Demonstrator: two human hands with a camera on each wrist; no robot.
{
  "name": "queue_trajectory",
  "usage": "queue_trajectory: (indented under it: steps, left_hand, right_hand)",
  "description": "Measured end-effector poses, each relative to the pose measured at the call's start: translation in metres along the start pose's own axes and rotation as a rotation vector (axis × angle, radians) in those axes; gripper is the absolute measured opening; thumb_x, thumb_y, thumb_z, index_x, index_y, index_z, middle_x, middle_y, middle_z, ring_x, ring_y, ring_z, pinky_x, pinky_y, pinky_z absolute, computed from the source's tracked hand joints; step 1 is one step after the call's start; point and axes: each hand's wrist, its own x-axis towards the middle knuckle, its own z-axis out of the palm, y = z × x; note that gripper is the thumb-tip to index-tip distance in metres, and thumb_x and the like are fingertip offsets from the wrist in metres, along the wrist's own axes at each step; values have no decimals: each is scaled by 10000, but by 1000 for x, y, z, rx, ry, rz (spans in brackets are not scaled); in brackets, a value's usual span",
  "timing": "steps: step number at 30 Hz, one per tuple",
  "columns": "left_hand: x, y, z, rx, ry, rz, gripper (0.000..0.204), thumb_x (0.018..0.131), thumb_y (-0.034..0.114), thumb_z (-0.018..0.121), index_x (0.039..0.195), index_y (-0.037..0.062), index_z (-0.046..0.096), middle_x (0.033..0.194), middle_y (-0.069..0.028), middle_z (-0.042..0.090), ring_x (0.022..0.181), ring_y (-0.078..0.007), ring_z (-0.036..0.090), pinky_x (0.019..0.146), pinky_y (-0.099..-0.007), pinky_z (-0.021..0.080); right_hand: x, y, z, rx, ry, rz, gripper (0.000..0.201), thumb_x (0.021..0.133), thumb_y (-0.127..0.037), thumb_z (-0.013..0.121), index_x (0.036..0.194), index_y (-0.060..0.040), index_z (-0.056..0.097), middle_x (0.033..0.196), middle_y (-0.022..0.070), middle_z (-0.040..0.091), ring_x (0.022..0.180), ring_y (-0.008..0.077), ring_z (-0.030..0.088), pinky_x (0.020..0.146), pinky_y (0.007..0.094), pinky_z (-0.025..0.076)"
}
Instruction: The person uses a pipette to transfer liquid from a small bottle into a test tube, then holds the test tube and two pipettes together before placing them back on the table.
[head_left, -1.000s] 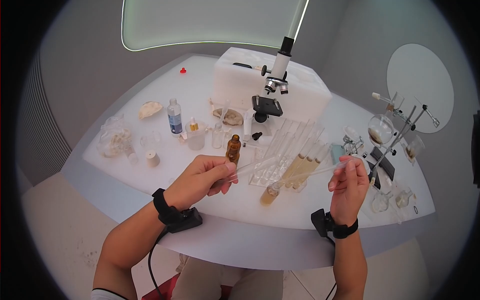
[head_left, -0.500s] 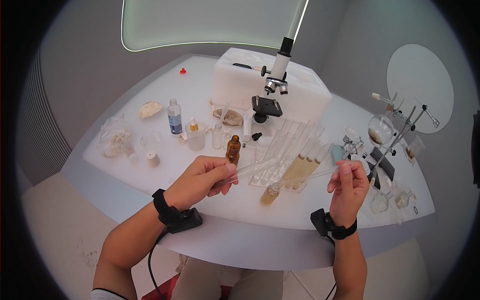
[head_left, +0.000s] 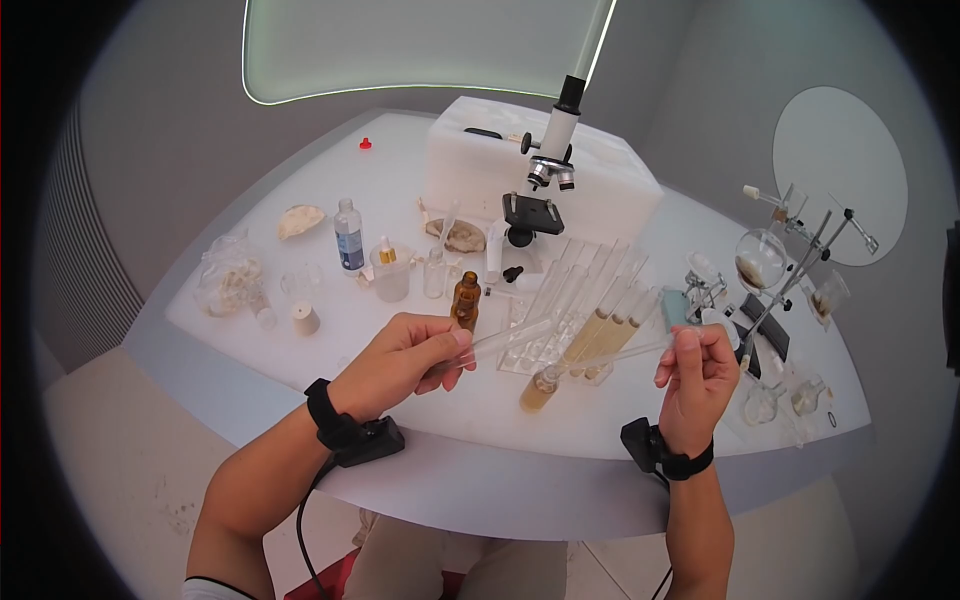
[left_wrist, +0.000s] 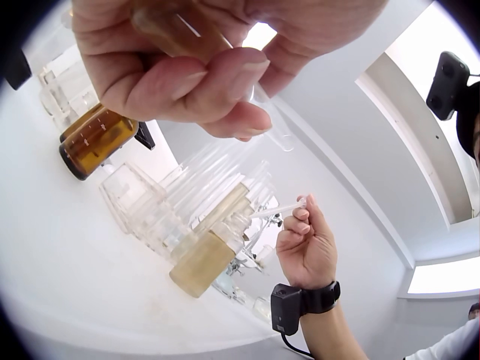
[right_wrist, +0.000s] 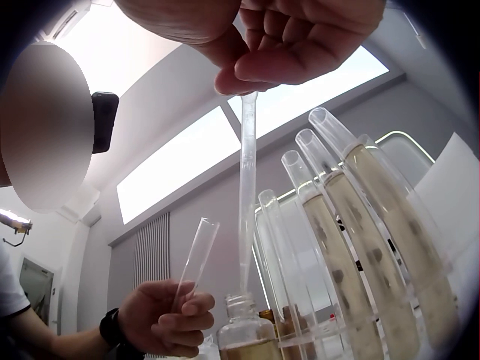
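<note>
My left hand (head_left: pixel 405 362) grips a clear glass test tube (head_left: pixel 520 335) that tilts up to the right; in the right wrist view its open mouth shows above the fingers. My right hand (head_left: pixel 700 385) pinches the top of a clear plastic dropper (right_wrist: pixel 247 172) between thumb and fingers. The dropper's lower end is at the mouth of a small clear bottle (head_left: pixel 540 390) holding yellowish liquid. Behind that bottle, a clear rack (head_left: pixel 515 368) bears several tubes, some with cloudy brownish liquid (head_left: pixel 590 335). A brown bottle (head_left: pixel 466 300) stands just beyond my left hand.
Behind the rack stand a microscope (head_left: pixel 533 212) and a white box (head_left: pixel 460 155). To the right are a metal stand with a round flask (head_left: pixel 762 262) and small glassware (head_left: pixel 762 403). At the left are a plastic bag (head_left: pixel 228 278), a blue-labelled bottle (head_left: pixel 349 240) and a beaker (head_left: pixel 392 280).
My right hand has shifted slightly down and its fingers have drawn closer together at the dropper's top. My left hand has stayed nearly still with the tube.
</note>
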Motion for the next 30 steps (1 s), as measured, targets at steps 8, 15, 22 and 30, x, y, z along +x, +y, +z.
queue_trajectory:
  steps: [8,15,22,30]
  left_hand:
    - [0,-2,-1,-11,-28,8,344,1009,299,528,868,18,669,640,-12,578,531,-40,407,495,-201,331]
    - [0,-1,0,23,-56,-20,321,999,283,528,866,24,665,647,-18,584,529,-49,409,502,-204,332]
    - [1,-2,0,61,-89,-39,299,993,259,524,871,22,660,657,-29,588,526,-61,410,513,-206,332]
    - [3,-6,-1,43,-103,-39,296,977,288,567,869,34,676,647,-5,590,529,-45,408,493,-205,329]
  right_hand:
    - [0,-2,1,95,29,28,181,993,-187,573,963,-11,600,715,35,606,521,87,527,482,219,423]
    - [5,-1,-4,183,95,55,215,1010,-230,541,998,-21,585,757,31,616,503,76,511,465,208,409]
    - [8,-4,-6,318,146,125,233,1014,-268,550,1031,-36,568,764,18,628,489,68,504,446,212,380]
    - [6,0,-6,319,70,124,239,1018,-262,547,1040,-24,561,787,30,639,501,70,517,454,215,403]
